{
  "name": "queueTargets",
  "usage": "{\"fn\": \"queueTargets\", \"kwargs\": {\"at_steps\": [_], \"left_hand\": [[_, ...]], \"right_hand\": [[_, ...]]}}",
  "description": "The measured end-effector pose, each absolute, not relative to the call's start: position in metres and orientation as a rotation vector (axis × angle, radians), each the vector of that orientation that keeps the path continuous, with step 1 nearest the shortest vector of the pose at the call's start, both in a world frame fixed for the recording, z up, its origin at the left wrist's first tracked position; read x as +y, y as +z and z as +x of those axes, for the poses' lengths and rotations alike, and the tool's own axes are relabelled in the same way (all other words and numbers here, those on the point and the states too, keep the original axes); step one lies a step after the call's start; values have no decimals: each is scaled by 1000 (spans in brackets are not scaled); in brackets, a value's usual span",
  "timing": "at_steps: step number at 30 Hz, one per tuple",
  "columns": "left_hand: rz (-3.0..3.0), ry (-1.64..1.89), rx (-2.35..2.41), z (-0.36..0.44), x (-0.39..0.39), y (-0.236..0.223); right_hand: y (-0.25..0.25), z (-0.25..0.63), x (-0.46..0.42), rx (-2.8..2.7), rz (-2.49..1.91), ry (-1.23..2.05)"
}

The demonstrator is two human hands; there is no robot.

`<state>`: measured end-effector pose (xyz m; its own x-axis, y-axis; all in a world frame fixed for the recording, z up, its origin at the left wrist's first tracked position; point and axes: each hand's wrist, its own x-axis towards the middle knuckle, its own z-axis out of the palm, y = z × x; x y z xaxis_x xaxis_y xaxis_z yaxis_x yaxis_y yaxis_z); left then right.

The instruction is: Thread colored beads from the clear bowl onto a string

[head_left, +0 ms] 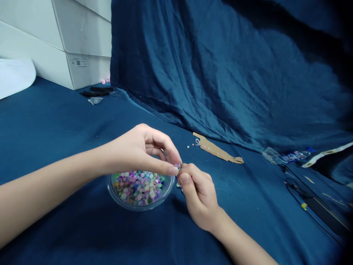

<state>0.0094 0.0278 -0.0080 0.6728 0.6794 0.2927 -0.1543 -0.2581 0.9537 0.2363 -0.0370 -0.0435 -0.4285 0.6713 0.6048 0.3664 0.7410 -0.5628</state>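
My left hand reaches over a round clear bowl full of small multicoloured beads. Its thumb and fingertips pinch a small purplish bead. Right beside it, the closed fingers of my right hand meet those fingertips just past the bowl's right rim. A short string of beads hangs below my right fingers and is partly hidden by them. The thread itself is too fine to make out.
Beyond my hands lie a torn brown cardboard strip and a few loose beads. A plastic bottle and a black adapter with cable are at right. White boxes and black items stand back left, before a blue curtain.
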Motion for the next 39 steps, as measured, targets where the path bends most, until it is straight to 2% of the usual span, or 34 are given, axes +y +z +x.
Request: {"fn": "queueTargets", "kwargs": {"at_steps": [20,27,31,35,39], "left_hand": [[1810,881,473,9,29,-10],[1779,933,522,9,18,1],[1957,946,489,8,8,12],[2192,860,564,1,7,24],[2515,440,835,-21,14,27]], "right_hand": [[-39,233,-37,-2084,-799,640],[-45,240,-37,-1938,-908,863],[-45,242,-35,-1962,-767,800],[-47,242,-34,-1817,-692,924],[-48,242,-34,-1563,-707,1099]]}}
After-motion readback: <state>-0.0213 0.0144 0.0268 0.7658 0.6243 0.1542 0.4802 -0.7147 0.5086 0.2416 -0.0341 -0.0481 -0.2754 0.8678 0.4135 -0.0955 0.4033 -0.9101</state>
